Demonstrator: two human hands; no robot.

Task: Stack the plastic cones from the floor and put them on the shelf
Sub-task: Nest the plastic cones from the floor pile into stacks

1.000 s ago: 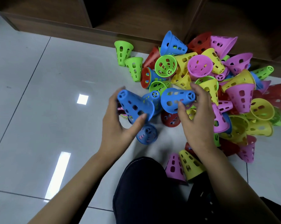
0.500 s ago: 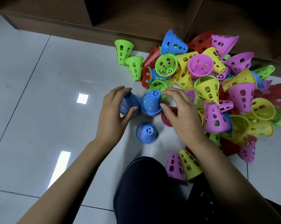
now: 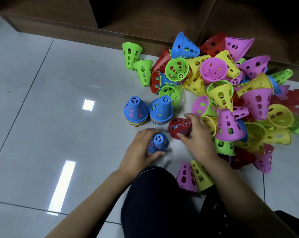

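Observation:
Two upright stacks of cones topped in blue stand side by side on the floor, the left stack (image 3: 136, 112) and the right stack (image 3: 161, 110). Nearer me, my left hand (image 3: 139, 152) curls round a third blue-topped cone stack (image 3: 158, 143). My right hand (image 3: 196, 136) grips a red cone (image 3: 178, 127) lying on its side at the edge of the pile. A big loose pile of green, yellow, pink, red and blue cones (image 3: 231, 100) spreads to the right.
A dark wooden shelf unit (image 3: 110, 19) with open compartments runs along the back, right behind the pile. My knee in dark trousers (image 3: 153, 194) is at the bottom centre, with a pink cone (image 3: 186, 177) and a yellow cone (image 3: 201, 176) beside it. Glossy grey tiles (image 3: 50, 100) lie to the left.
Both hands have left the two blue-topped stacks and pulled back toward me. My left hand now holds the near blue stack and my right hand has taken hold of a red cone.

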